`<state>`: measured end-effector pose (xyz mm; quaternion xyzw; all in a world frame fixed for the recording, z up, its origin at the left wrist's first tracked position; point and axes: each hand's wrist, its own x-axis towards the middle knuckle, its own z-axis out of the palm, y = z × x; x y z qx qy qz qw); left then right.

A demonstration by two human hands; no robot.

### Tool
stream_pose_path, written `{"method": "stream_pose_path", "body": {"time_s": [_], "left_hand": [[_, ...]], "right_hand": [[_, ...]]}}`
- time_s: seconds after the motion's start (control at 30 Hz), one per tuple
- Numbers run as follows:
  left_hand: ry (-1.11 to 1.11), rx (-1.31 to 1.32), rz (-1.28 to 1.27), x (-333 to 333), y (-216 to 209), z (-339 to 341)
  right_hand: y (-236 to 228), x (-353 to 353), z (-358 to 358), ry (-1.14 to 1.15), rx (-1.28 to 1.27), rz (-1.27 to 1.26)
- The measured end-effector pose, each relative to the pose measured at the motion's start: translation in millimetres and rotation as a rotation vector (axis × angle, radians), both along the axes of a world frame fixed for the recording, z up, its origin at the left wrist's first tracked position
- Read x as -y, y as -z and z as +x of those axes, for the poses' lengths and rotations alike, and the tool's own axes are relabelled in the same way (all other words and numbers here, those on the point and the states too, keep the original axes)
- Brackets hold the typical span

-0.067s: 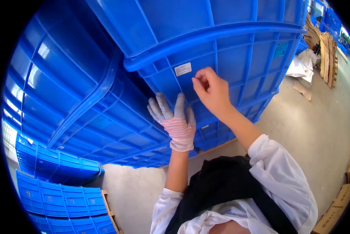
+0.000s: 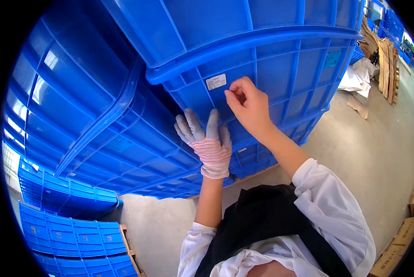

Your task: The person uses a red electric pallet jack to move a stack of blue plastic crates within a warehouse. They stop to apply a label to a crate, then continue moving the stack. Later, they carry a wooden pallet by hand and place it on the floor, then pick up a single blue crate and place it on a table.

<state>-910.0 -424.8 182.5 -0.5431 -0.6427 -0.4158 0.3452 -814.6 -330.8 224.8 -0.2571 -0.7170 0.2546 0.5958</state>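
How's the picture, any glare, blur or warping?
In the head view, white glare streaks the left crate; in that view, fisheye bends the rim above the label; also in head view, left hand and right hand look fairly sharp, label print unclear.

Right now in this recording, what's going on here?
A person is at stacked blue plastic crates. Their bare right hand is curled just beside a white label on one crate; whether it pinches anything is unclear. The gloved left hand is open, lower in the picture; whether it touches the crates is unclear.
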Motion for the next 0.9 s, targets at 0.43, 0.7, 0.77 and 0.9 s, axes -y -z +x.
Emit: {"method": "stream_pose_path", "body": {"time_s": [0.43,0.7,0.77,0.9], "left_hand": [[0.017,-0.018,-0.031,-26,17,-10],[-0.005,-0.066,0.024,-43,30,-19],[0.001,-0.094,0.008,-46,34,-23],[0.008,-0.157,0.018,-48,37,-26]], "right_hand": [[0,-8,-30,-0.069,-0.25,-0.202],[-3,-7,-34,-0.06,-0.272,-0.264],[-4,-6,-34,-0.049,-0.28,-0.258],[-6,-7,-37,-0.025,-0.345,-0.242]]}}
